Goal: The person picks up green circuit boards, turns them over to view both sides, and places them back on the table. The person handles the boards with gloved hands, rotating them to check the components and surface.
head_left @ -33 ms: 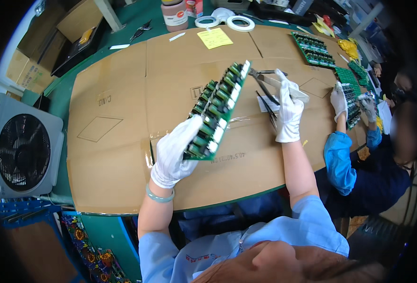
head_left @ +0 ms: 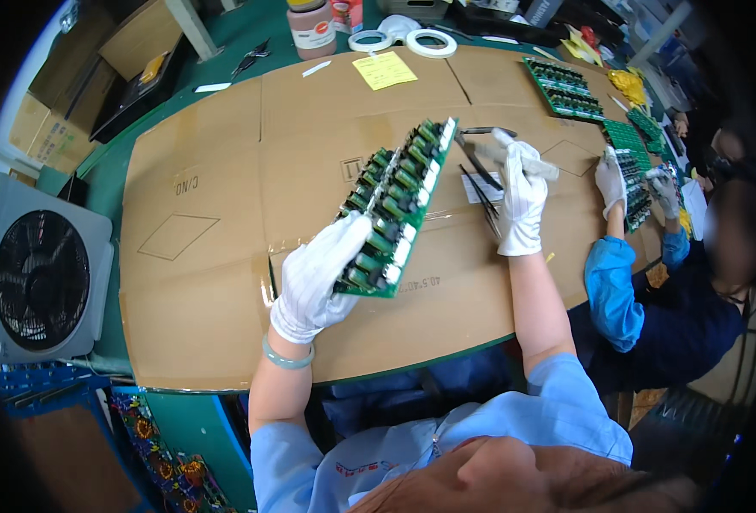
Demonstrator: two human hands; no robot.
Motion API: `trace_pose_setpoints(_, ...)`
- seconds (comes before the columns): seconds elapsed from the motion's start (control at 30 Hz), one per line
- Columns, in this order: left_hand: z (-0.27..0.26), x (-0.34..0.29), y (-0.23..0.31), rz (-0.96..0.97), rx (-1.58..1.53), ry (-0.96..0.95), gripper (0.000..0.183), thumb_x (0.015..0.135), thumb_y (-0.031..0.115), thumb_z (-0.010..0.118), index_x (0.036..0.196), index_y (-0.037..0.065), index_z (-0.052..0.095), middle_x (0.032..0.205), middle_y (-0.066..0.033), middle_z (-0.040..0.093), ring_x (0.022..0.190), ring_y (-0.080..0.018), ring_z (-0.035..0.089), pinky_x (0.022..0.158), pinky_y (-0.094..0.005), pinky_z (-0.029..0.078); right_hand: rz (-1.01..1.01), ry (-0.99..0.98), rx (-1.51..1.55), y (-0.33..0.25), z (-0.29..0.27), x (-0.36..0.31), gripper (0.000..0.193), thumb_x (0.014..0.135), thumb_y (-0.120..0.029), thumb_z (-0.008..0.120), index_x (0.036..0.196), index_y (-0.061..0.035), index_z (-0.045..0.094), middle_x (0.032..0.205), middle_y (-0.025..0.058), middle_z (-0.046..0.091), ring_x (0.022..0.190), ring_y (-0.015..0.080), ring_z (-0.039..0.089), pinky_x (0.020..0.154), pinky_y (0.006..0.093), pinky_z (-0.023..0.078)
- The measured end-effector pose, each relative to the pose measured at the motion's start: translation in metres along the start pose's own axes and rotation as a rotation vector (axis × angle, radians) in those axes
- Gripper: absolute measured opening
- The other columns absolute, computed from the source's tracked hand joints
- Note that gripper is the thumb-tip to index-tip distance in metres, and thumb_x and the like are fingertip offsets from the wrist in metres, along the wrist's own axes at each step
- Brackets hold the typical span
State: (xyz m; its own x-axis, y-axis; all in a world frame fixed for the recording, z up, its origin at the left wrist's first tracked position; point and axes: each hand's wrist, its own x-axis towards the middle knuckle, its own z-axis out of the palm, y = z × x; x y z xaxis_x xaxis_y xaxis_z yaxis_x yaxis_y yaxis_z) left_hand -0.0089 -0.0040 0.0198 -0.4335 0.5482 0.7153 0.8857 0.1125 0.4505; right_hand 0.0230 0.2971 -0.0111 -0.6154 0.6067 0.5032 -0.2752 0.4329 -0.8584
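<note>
My left hand [head_left: 316,272], in a white glove, is closed on the lower left edge of a green circuit board [head_left: 405,205]. The board is held up at a slant above the cardboard, with rows of green components and white connectors on it. My right hand [head_left: 525,201], also gloved, is closed around dark-jawed pliers [head_left: 479,158] whose jaws point toward the board's upper end, apart from it. A pale handle-like piece [head_left: 542,168] sticks out of that hand. Dark tweezers [head_left: 483,203] slant beside the palm; whether the hand grips them is unclear.
A flat cardboard sheet [head_left: 198,295] covers the table. At left stands a grey fan [head_left: 43,265]. Tape rolls [head_left: 431,43], a pinkish jar [head_left: 312,32] and a yellow note [head_left: 384,70] lie at the back. Another person's gloved hand [head_left: 611,181] works on boards at right; another board [head_left: 564,88] lies beyond.
The circuit board has turned slightly, showing more of its component face. My right hand and the pliers have barely moved, and the whole view has shifted a little.
</note>
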Motion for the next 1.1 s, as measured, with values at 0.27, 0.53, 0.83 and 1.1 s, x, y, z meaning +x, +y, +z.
trace_pose_setpoints(0.27, 0.001, 0.01, 0.01, 0.125, 0.102, -0.173, 0.056, 0.059, 0.014, 0.069, 0.113, 0.005, 0.061, 0.106, -0.0156, 0.064, 0.099, -0.0317, 0.062, 0.08, -0.0353, 0.052, 0.478, -0.306, 0.412, -0.018, 0.0, 0.002, 0.047, 0.093, -0.042, 0.05, 0.107, 0.0009, 0.063, 0.072, 0.0026, 0.057, 0.05, 0.0044, 0.036, 0.047, 0.0191, 0.032)
trace_pose_setpoints(0.53, 0.009, 0.016, 0.025, 0.163, 0.187, -0.32, 0.046, 0.059, 0.016, 0.067, 0.105, 0.01, 0.065, 0.104, -0.0129, 0.064, 0.096, -0.0306, 0.063, 0.077, -0.0355, 0.052, 0.752, -0.435, 0.429, -0.02, -0.007, 0.007, 0.034, 0.085, -0.031, 0.063, 0.095, 0.0021, 0.067, 0.055, -0.0036, 0.047, 0.039, 0.0048, 0.031, 0.038, 0.0218, 0.019)
trace_pose_setpoints(0.83, 0.012, 0.015, 0.017, 0.173, 0.215, -0.318, 0.043, 0.064, 0.008, 0.064, 0.106, 0.017, 0.064, 0.111, -0.0154, 0.061, 0.098, -0.0333, 0.06, 0.084, -0.0414, 0.049, 0.584, -0.358, 0.362, -0.016, -0.003, 0.001, 0.025, 0.082, -0.02, 0.061, 0.096, 0.0, 0.068, 0.061, -0.0045, 0.052, 0.044, 0.0038, 0.037, 0.039, 0.0187, 0.023)
trace_pose_setpoints(1.1, 0.01, 0.018, -0.001, -0.161, 0.601, -0.169, 0.046, 0.07, 0.008, 0.065, 0.115, 0.016, 0.058, 0.125, -0.0158, 0.047, 0.114, -0.0317, 0.048, 0.098, -0.0516, 0.029, 0.383, -0.225, 0.499, -0.038, 0.002, -0.003, 0.029, 0.086, -0.011, 0.054, 0.109, 0.0041, 0.061, 0.082, 0.0015, 0.064, 0.056, 0.0033, 0.05, 0.047, 0.0159, 0.036)
